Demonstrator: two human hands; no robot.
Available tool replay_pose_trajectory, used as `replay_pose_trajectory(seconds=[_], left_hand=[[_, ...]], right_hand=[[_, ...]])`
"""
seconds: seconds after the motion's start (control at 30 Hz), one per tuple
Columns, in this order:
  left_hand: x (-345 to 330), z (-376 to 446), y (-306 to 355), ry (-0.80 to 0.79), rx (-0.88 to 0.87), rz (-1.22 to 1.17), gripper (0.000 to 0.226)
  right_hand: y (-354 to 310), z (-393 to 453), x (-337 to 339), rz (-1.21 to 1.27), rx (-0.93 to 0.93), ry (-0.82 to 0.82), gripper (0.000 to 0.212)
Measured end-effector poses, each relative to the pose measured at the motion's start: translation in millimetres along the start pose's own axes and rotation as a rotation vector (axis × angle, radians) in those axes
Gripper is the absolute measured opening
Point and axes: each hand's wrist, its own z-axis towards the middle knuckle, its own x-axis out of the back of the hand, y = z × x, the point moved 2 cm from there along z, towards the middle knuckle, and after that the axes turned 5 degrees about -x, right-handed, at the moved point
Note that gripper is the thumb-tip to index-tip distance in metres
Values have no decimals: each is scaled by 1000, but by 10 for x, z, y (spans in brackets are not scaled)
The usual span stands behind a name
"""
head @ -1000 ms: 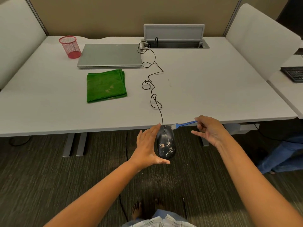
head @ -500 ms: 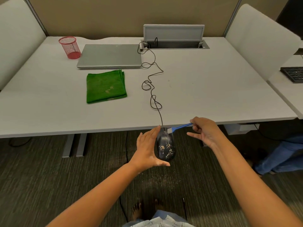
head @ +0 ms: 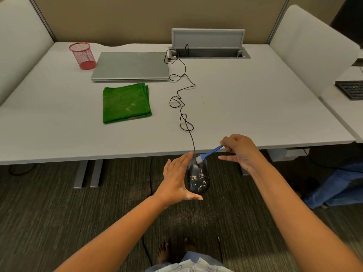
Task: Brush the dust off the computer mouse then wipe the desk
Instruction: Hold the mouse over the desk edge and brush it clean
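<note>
Mouse (head: 198,177) sits at lower centre of the frame, held out past the near edge of the desk (head: 255,107) and above the carpet (head: 49,213). I have it cradled in my left hand (head: 176,179), fingers along its left side and thumb curled under its near end; pale crumbs speckle its black back. My right hand (head: 240,150) pinches the handle of a small blue brush (head: 209,153) between thumb and forefinger, the other fingers spread loose below. I see the white bristles touching the front of the mouse, close to my left fingertips.

From the mouse's front a black cable (head: 181,107) runs up the frame across the desktop in several loose loops to the open cable hatch (head: 209,53) at upper centre. That cable lies across the middle of the surface, between the bare right half and the things on the left. Left of it a folded green cloth (head: 125,103) lies flat, with a few pale specks on it. Just above the cloth is a closed grey laptop (head: 130,65), and at upper left a red mesh cup (head: 82,55) stands upright beside the laptop's corner. White dividers rise at both sides, and a dark keyboard (head: 350,89) shows at the right edge on the neighbouring desk. Fine debris dots the carpet under the mouse. My bare feet (head: 167,250) show at bottom centre.
</note>
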Motion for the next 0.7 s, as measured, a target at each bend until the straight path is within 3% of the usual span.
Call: replay_pose_trajectory(seconds=[0.3,0.7], left_hand=[[-3,6,-14,7,5,-10,124],[-5,25,47,7,11,-51,122]], right_hand=[[-21,6,83,19,1,83,20],[17,-40,-291,-116,54,-18,23]])
